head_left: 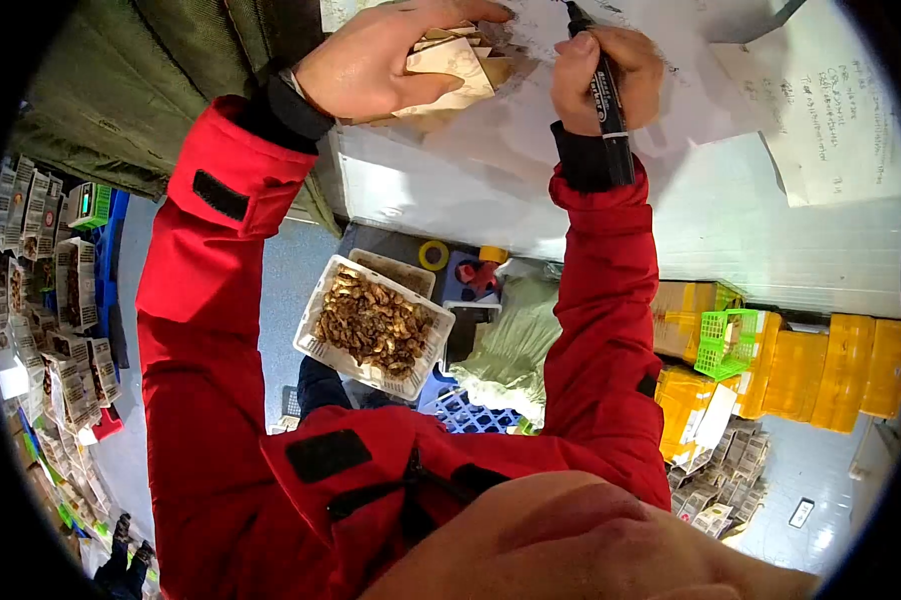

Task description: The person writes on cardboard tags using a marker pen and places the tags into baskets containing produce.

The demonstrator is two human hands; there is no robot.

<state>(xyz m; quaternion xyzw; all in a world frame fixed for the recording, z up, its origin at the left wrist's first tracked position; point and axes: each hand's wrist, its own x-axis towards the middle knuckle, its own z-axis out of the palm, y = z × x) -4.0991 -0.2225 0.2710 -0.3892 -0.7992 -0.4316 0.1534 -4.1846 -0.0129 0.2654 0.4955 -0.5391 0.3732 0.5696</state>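
My left hand (366,65) is closed around a small stack of cream paper slips (453,72) and rests on the white work surface at the top of the view. My right hand (611,80) grips a black marker pen (608,108), its upper end pointing toward the top edge and its other end lying over my wrist. White paper (691,120) with dark smudges lies beneath both hands. To the right is a sheet with handwritten lines (821,130).
Below the surface stands a white basket of brown mushroom-like pieces (371,320). Near it are a yellow tape roll (433,255) and a pale green sack (516,335). Taped yellow boxes (796,370) and a green basket (728,343) stand right. Packed bags (76,285) line the left; dark green fabric (141,90) hangs upper left.
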